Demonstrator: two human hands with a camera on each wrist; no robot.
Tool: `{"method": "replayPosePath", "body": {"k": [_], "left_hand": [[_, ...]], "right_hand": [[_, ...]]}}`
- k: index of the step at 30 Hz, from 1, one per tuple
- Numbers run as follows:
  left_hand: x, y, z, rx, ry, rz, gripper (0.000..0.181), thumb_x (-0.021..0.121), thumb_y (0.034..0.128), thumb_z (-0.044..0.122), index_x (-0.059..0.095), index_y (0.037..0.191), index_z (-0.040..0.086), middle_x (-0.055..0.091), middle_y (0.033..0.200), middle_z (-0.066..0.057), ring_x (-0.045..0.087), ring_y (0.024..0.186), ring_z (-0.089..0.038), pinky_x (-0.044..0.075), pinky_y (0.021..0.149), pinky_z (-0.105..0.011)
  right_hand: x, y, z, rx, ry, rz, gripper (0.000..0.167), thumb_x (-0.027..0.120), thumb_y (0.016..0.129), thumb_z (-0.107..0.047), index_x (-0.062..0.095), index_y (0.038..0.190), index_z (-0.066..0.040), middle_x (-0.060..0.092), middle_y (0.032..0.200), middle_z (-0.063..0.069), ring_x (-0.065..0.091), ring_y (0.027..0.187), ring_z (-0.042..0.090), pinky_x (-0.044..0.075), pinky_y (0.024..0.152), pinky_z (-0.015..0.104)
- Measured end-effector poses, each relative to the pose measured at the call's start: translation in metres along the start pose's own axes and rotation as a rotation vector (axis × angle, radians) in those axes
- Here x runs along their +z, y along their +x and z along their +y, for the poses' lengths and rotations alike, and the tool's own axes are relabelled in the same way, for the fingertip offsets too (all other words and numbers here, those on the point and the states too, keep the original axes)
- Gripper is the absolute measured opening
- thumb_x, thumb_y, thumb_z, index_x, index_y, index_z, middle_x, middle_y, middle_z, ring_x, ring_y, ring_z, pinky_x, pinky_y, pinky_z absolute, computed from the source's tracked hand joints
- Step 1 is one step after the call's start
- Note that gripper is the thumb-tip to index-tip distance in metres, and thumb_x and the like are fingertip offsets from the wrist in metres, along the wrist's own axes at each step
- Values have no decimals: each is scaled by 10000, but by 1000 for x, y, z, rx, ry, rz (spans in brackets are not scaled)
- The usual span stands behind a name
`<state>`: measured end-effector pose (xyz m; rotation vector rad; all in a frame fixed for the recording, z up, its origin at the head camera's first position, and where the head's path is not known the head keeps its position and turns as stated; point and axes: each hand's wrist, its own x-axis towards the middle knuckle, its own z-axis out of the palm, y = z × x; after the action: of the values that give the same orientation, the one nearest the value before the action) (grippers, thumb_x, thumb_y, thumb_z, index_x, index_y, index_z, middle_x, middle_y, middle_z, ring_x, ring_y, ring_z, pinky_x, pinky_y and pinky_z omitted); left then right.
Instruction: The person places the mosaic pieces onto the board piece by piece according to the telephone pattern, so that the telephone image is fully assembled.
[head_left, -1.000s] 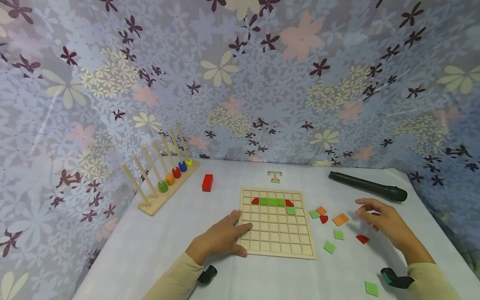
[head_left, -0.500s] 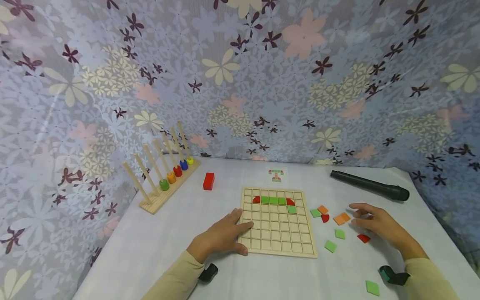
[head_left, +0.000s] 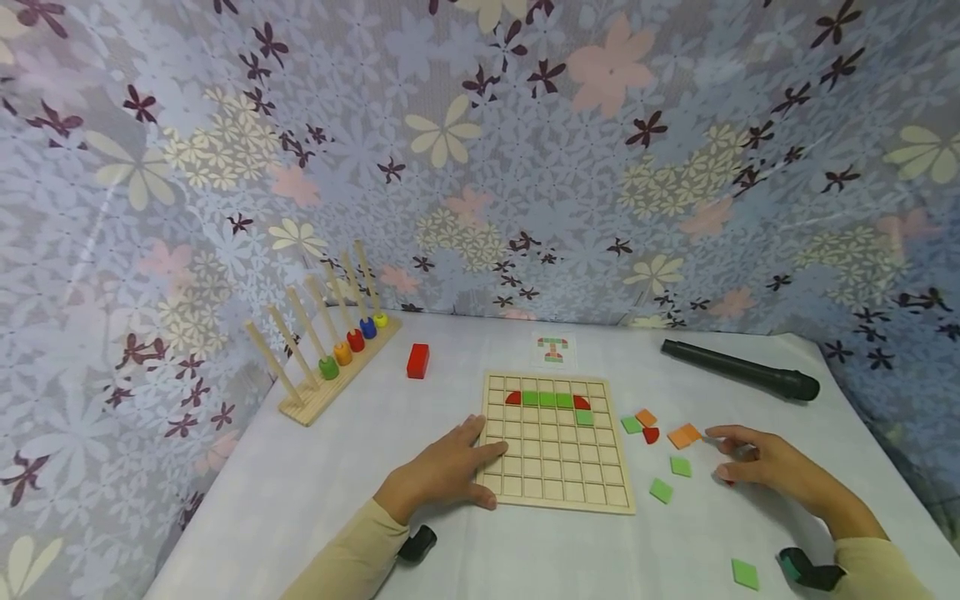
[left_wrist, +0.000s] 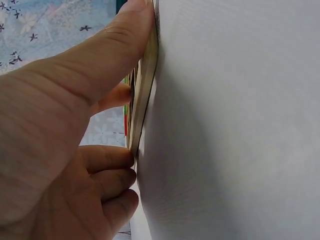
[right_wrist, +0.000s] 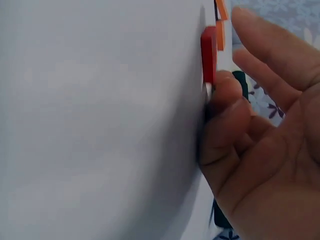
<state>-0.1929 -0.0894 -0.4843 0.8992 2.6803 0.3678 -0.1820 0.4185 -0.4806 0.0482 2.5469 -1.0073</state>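
My left hand (head_left: 442, 467) rests spread at the left edge of the wooden grid board (head_left: 550, 472); in the left wrist view the thumb of that hand (left_wrist: 55, 115) lies along the board's edge (left_wrist: 145, 95). Near the board's top, three green squares (head_left: 547, 399) sit between red quarter pieces (head_left: 513, 398), with another green square (head_left: 584, 417) below the right one. My right hand (head_left: 787, 479), fingers bent and parted, is low over a mostly covered red piece (head_left: 730, 482). In the right wrist view this red piece (right_wrist: 208, 55) stands just beyond the fingertips; contact is unclear.
Loose green (head_left: 661, 491), orange (head_left: 684, 436) and red pieces (head_left: 651, 435) lie right of the board. A pattern card (head_left: 553, 350) lies behind it, a black microphone (head_left: 738, 369) at the back right. Left are a red block (head_left: 418, 361) and a peg stand (head_left: 337, 375).
My right hand has moved left, then back down and right over the red piece, which it now mostly covers. My left hand keeps its place on the board.
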Motion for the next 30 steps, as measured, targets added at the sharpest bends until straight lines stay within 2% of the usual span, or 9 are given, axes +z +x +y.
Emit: {"method": "replayPosePath", "body": {"k": [4, 7, 11, 14, 18, 22, 26, 30], "left_hand": [[-1, -1, 0, -8, 6, -3, 874, 806, 780, 554, 469, 1543, 292, 226, 1682, -152, 189, 1565, -298, 285, 1227, -443], [-3, -3, 1, -12, 7, -5, 873, 809, 780, 550, 473, 1542, 287, 231, 1680, -154, 196, 1563, -301, 286, 1226, -446], [-3, -3, 1, -13, 5, -7, 868, 809, 783, 549, 474, 1541, 288, 233, 1680, -152, 198, 1563, -300, 284, 1228, -443], [-2, -2, 1, -14, 1, -7, 868, 806, 785, 551, 471, 1542, 291, 228, 1682, -150, 194, 1564, -298, 282, 1229, -444], [-1, -2, 1, -10, -2, -10, 869, 802, 786, 555, 467, 1544, 296, 224, 1684, -147, 192, 1565, -296, 280, 1229, -446], [-2, -2, 1, -6, -3, -13, 871, 799, 787, 559, 461, 1547, 300, 224, 1684, -144, 193, 1564, -295, 281, 1229, -448], [-2, -1, 1, -1, 0, -6, 871, 796, 788, 557, 460, 1548, 296, 222, 1684, -150, 194, 1564, -298, 278, 1229, -449], [-2, -1, 2, 2, 6, -1, 874, 800, 784, 556, 465, 1546, 291, 229, 1681, -154, 197, 1563, -300, 280, 1229, -445]], "right_hand": [[-1, -8, 1, -3, -32, -40, 755, 792, 885, -391, 505, 1458, 8, 567, 1341, 242, 566, 1072, 279, 516, 770, 359], [3, -10, -6, -18, -69, -11, 739, 811, 865, -387, 537, 1434, -5, 586, 1248, 196, 548, 970, 253, 482, 731, 355], [15, -5, -25, -56, -100, 22, 684, 831, 846, -360, 588, 1398, -36, 579, 1144, 133, 508, 867, 229, 447, 699, 358], [25, 0, -35, -118, -120, 19, 635, 838, 838, -342, 625, 1359, -48, 609, 1199, 145, 565, 958, 257, 488, 757, 388], [37, 4, -35, -193, -167, 57, 543, 854, 818, -305, 680, 1270, -59, 652, 1249, 135, 605, 1076, 278, 513, 830, 414], [40, 4, -34, -189, -204, 101, 419, 844, 826, -258, 720, 1185, -79, 663, 1134, 65, 582, 987, 219, 490, 776, 377], [39, 4, -35, -155, -223, 116, 379, 835, 838, -240, 732, 1163, -72, 638, 1053, 30, 532, 906, 189, 462, 733, 356], [39, 4, -35, -166, -237, 122, 352, 835, 841, -235, 729, 1134, -71, 640, 1030, 17, 534, 889, 178, 470, 719, 333]]}}
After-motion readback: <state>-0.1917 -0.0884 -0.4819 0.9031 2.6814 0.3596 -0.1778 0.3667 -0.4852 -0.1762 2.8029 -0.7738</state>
